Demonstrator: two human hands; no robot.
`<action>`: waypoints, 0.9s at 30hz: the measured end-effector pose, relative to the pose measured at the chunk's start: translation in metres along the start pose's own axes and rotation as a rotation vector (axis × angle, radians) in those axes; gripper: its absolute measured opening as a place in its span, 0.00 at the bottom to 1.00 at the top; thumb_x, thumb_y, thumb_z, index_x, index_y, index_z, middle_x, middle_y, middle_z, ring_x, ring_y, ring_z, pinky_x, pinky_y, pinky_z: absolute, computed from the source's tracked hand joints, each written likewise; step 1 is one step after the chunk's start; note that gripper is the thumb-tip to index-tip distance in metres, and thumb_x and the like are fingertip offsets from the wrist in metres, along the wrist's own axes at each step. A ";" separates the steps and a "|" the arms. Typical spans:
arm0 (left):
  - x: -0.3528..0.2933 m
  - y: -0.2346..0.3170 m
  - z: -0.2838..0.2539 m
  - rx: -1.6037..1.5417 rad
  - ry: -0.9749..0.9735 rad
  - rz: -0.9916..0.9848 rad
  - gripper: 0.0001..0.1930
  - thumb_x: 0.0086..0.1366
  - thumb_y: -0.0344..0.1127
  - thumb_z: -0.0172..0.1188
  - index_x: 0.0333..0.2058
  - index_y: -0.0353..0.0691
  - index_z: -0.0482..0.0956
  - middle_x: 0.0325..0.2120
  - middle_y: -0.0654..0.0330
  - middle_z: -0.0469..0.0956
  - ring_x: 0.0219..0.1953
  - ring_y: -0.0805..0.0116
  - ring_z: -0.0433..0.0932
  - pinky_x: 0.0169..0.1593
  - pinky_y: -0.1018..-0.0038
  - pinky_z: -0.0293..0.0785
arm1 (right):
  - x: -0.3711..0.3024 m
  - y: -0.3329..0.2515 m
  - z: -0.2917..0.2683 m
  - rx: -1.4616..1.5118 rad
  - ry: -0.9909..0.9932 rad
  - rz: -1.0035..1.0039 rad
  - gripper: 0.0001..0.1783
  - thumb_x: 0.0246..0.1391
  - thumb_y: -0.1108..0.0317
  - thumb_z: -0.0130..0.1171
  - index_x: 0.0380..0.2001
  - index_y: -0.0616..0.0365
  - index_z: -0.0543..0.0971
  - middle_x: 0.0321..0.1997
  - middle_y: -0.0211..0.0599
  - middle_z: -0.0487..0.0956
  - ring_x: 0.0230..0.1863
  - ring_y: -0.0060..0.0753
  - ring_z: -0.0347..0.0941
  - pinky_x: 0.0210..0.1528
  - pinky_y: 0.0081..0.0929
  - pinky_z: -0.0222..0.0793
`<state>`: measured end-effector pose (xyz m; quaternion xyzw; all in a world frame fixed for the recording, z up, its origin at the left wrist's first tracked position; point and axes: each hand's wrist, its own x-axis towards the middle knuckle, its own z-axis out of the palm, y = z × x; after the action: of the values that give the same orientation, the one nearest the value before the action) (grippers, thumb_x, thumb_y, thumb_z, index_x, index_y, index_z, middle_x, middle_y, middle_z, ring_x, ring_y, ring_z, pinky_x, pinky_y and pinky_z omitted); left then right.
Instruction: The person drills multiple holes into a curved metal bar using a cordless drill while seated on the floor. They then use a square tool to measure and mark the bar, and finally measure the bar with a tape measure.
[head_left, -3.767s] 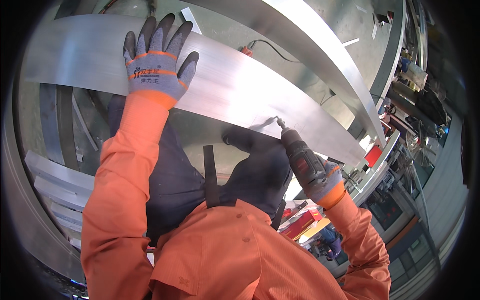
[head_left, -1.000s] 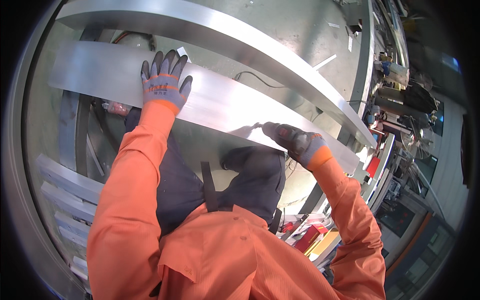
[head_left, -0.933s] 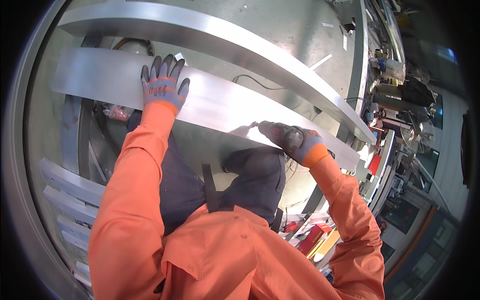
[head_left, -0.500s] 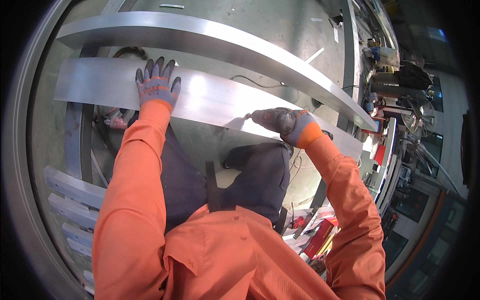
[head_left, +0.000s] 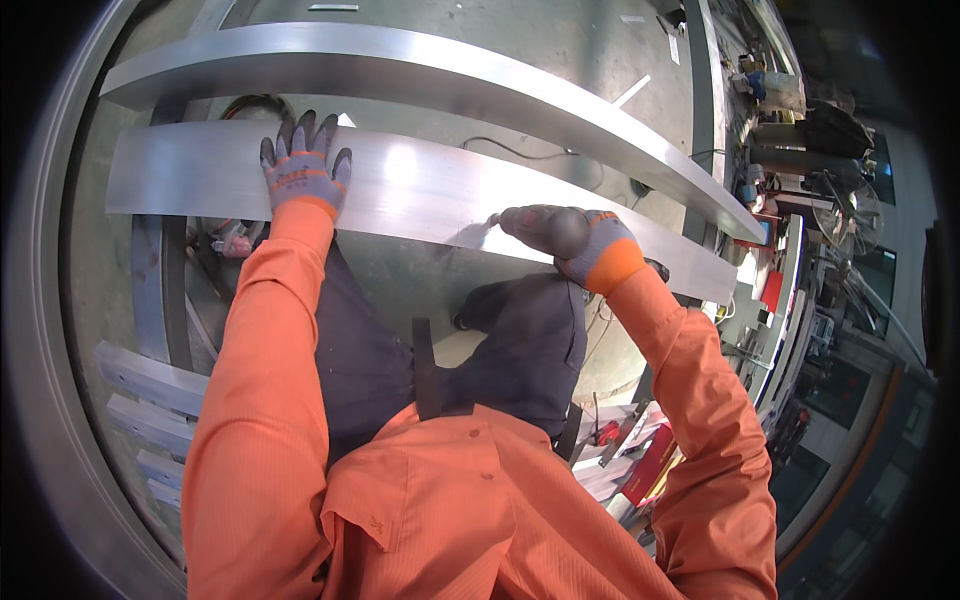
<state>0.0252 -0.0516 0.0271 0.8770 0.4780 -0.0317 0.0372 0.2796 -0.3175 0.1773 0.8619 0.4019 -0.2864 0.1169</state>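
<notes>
A long, wide aluminium profile point(head_left: 420, 190) lies across in front of me. My left hand point(head_left: 305, 178), in a grey work glove with dark fingertips and an orange cuff, rests flat on its left part with fingers spread. A power drill point(head_left: 542, 228) is in my right hand point(head_left: 602, 248), gloved alike, its fingers wrapped round the grip and mostly hidden behind the drill body. The drill's nose points left, its tip at the near edge of the profile. Whether the bit touches the metal I cannot tell.
Another long aluminium profile point(head_left: 400, 62) lies beyond, parallel to the first. Steel supports point(head_left: 160, 290) run beneath. Several shorter bars point(head_left: 150, 378) are stacked at the lower left. A red box point(head_left: 650, 465) sits by my right elbow, a fan point(head_left: 845, 215) stands at the right, and a cable point(head_left: 510, 150) lies on the floor.
The drill has tilted slightly, so its rear end now shows more toward me. The view has shifted a little; my left hand stays flat on the profile.
</notes>
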 end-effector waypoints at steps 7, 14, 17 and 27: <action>0.000 -0.001 0.002 0.011 -0.012 -0.013 0.36 0.71 0.60 0.54 0.76 0.75 0.59 0.76 0.57 0.60 0.80 0.54 0.51 0.81 0.50 0.39 | 0.013 0.016 -0.002 0.174 -0.030 0.063 0.24 0.43 0.57 0.67 0.41 0.63 0.86 0.41 0.56 0.87 0.47 0.55 0.84 0.54 0.41 0.80; -0.002 -0.002 0.004 -0.021 0.059 0.022 0.32 0.72 0.57 0.53 0.73 0.69 0.64 0.76 0.63 0.60 0.79 0.55 0.55 0.81 0.51 0.40 | -0.009 -0.003 0.002 0.029 0.035 0.038 0.27 0.43 0.54 0.68 0.47 0.58 0.85 0.48 0.50 0.87 0.47 0.54 0.84 0.55 0.40 0.80; -0.002 -0.001 0.004 -0.009 0.036 0.004 0.33 0.72 0.57 0.53 0.74 0.69 0.64 0.76 0.62 0.60 0.79 0.55 0.55 0.81 0.50 0.40 | 0.004 -0.003 -0.007 0.034 -0.044 0.092 0.27 0.44 0.55 0.68 0.47 0.58 0.85 0.48 0.51 0.86 0.47 0.55 0.84 0.55 0.41 0.80; -0.003 0.001 -0.001 -0.007 0.015 0.013 0.33 0.72 0.57 0.54 0.74 0.71 0.63 0.77 0.63 0.58 0.79 0.55 0.53 0.81 0.50 0.40 | 0.000 0.013 0.020 0.075 0.056 0.044 0.25 0.41 0.56 0.68 0.42 0.60 0.86 0.41 0.54 0.86 0.48 0.55 0.83 0.52 0.40 0.80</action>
<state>0.0240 -0.0545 0.0281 0.8802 0.4727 -0.0233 0.0367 0.2817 -0.3345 0.1609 0.8819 0.3752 -0.2741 0.0795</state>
